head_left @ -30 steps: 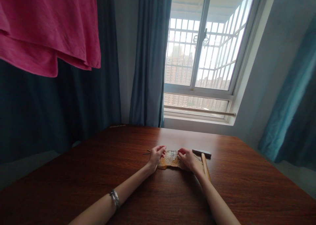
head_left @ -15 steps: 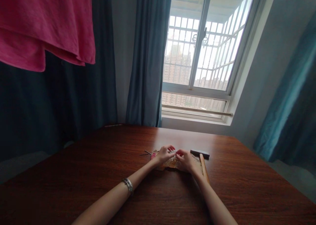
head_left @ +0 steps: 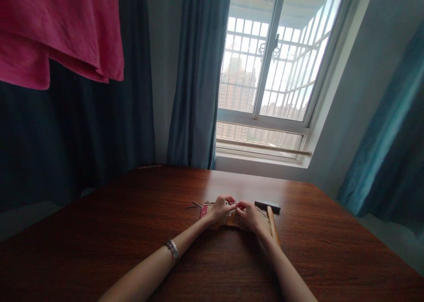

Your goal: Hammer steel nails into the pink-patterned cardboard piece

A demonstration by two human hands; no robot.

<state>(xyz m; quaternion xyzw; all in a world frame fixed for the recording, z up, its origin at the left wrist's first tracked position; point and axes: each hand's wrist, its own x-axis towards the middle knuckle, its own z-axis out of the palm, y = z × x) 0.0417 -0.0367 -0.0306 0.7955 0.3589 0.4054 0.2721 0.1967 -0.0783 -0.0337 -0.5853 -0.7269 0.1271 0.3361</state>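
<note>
Likely for precision, left hand (head_left: 221,209) and right hand (head_left: 248,214) meet, fingers narrow, hold unclear, over a speckled piece (head_left: 231,219) toward the tabletop's far edge (head_left: 245,176).

One wide view looks out from the person's head, facing forward and down across a dark red-brown, wood-grained bench (head_left: 109,231) to a pale-framed glass window (head_left: 264,74) whose uprights lean right. Bare forearms (head_left: 149,264) stretch in from the bottom edge; the left hand (head_left: 221,208) and right hand (head_left: 249,213) look small, below centre.
</note>
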